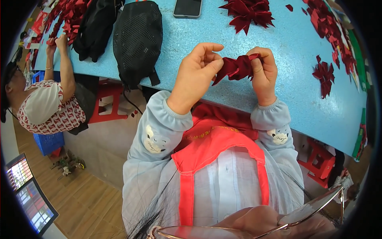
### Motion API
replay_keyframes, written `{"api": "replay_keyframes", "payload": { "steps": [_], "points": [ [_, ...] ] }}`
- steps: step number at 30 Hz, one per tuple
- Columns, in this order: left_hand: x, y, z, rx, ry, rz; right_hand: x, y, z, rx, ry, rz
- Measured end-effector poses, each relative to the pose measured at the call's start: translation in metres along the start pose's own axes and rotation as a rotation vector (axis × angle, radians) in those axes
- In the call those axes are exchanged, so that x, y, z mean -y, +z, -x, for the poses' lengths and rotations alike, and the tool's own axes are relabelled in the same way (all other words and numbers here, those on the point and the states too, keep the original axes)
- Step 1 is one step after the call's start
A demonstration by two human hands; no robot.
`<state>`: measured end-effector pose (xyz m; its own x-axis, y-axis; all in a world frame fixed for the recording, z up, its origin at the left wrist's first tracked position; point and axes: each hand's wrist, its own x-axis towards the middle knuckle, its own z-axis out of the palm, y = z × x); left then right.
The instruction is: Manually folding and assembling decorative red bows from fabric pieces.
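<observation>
A dark red velvet ribbon bow [238,68] is stretched between my two hands, just above the near edge of the blue table. My left hand [197,68] pinches its left end between thumb and fingers. At the other end, my right hand [263,71] grips the bow with the thumb pressed against the curled forefinger. The folds in the middle of the bow are bunched together. Beyond my hands lies a larger pile of red velvet bows [248,14]. Another small bow [324,76] rests on the table to the right.
A black mesh bag [138,42] and a dark cloth [96,28] lie to the left, with a phone [187,8] at the far side. Red bows [324,28] heap along the right edge. A co-worker [51,97] sits at left near a red stool [106,102].
</observation>
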<state>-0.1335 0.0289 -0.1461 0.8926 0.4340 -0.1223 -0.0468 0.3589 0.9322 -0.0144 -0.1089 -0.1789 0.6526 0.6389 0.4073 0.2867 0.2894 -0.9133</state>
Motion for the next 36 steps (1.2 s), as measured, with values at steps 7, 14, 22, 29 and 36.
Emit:
{"api": "replay_keyframes", "payload": {
  "steps": [7,14,22,29,36],
  "points": [
    [-0.003,0.004,0.007,-0.028,0.056,-0.037,-0.004,-0.002,-0.002,0.042,-0.108,0.022],
    [0.008,0.012,0.022,-0.085,0.357,-0.595,0.004,0.001,-0.001,0.047,0.017,0.039],
    [0.019,0.001,0.009,-0.055,1.368,-1.082,-0.005,-0.001,-0.007,0.183,-0.310,0.059],
    [0.019,-0.002,0.013,-0.044,1.170,-0.991,-0.002,0.002,-0.008,0.156,-0.352,0.061],
    [0.013,0.010,0.020,-0.103,0.547,-0.507,0.002,0.003,-0.002,0.054,-0.008,0.126]
  ]
}}
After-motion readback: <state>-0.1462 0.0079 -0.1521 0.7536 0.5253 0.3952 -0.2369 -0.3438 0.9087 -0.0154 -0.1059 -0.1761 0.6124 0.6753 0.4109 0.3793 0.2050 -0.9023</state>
